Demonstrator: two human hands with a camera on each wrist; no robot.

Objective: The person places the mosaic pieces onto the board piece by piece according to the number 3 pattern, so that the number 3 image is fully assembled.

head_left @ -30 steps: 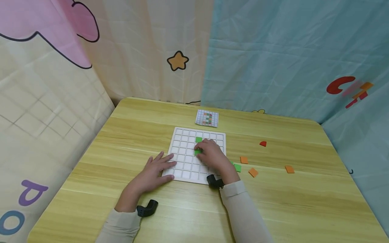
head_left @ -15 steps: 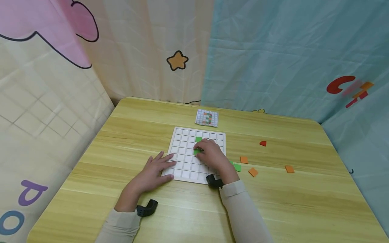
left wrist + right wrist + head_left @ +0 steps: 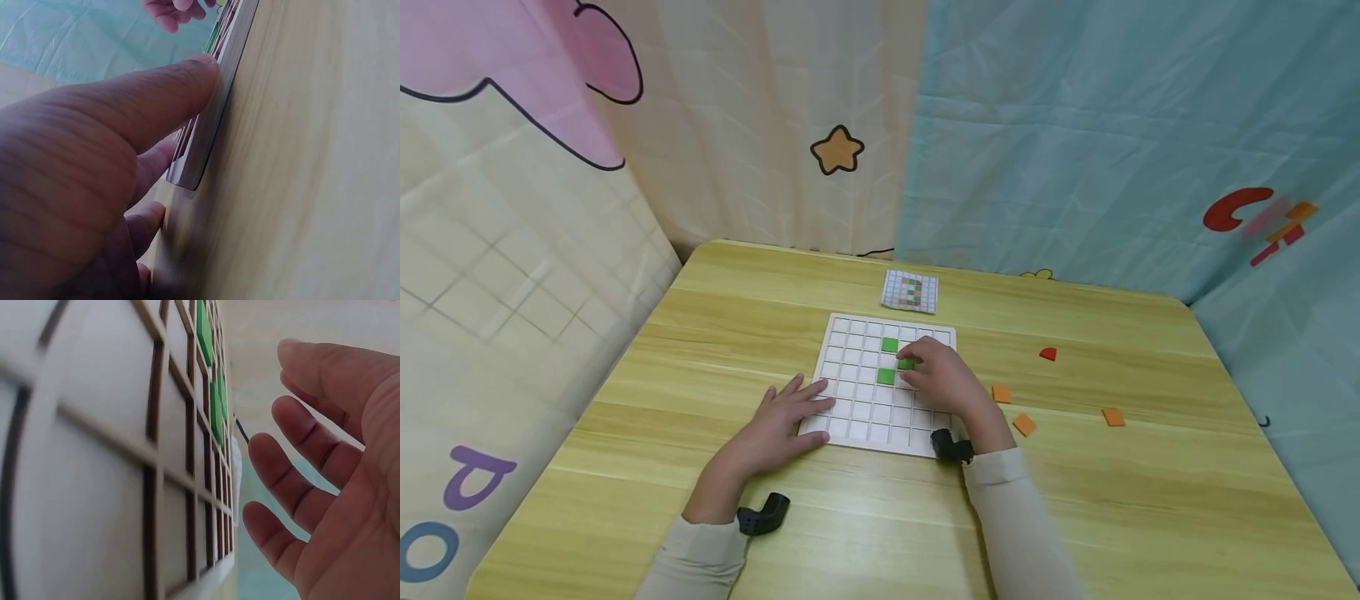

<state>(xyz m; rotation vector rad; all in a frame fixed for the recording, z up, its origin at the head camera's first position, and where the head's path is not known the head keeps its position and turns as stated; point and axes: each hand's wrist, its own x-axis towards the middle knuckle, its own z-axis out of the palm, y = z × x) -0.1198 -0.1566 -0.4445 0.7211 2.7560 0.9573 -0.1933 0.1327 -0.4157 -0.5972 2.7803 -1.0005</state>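
A white grid board lies on the table in the head view. Three green square tiles sit in its cells: one towards the back, one nearer the front, and one to the right, partly covered by my fingers. My right hand hovers over the right part of the board. In the right wrist view its loosely bent fingers stand apart from the board and hold nothing. My left hand lies with spread fingers at the front left corner, its thumb touching the board's edge.
Behind the board lies a small card printed with a coloured grid pattern. To the right are several loose pieces: a red quarter-round tile and orange square tiles. Patterned curtains hang behind the table.
My right hand has let go of the green tile on the board and shifted right, uncovering it. Its arm now hides the green tiles seen right of the board. My left hand stays put.
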